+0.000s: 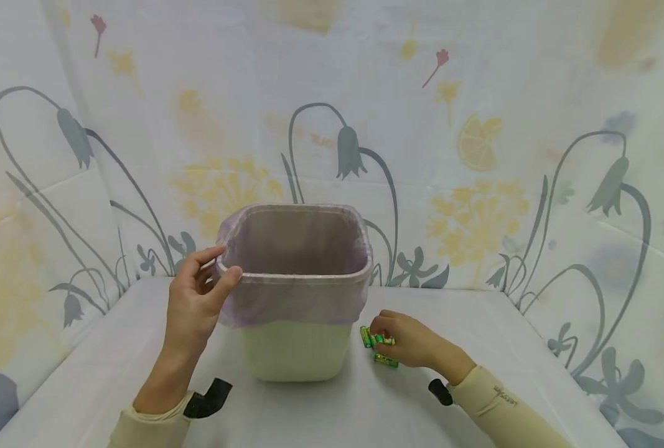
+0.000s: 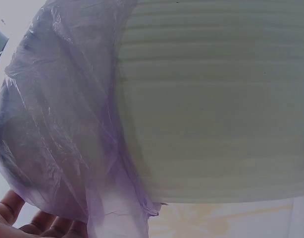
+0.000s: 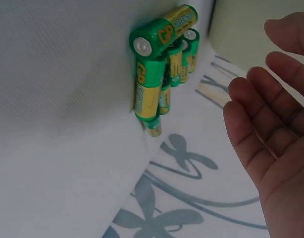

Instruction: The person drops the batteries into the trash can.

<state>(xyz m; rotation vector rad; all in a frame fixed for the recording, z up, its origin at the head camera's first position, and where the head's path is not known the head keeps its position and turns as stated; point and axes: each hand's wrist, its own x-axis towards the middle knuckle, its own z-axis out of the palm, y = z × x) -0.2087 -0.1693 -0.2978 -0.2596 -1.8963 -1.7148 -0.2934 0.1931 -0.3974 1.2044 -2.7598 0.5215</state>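
My left hand [image 1: 194, 305] is gripping the lined bin [image 1: 298, 351] that's kinda hogging the middle; right hand [image 1: 412, 339] is hanging loose by green batteries [image 3: 175, 64] lying bin's right, floral backdrop [image 1: 332, 81] hanging far behind.

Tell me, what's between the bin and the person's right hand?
In the head view, green-and-yellow batteries lie between the bin and the right hand, which partly hides some.
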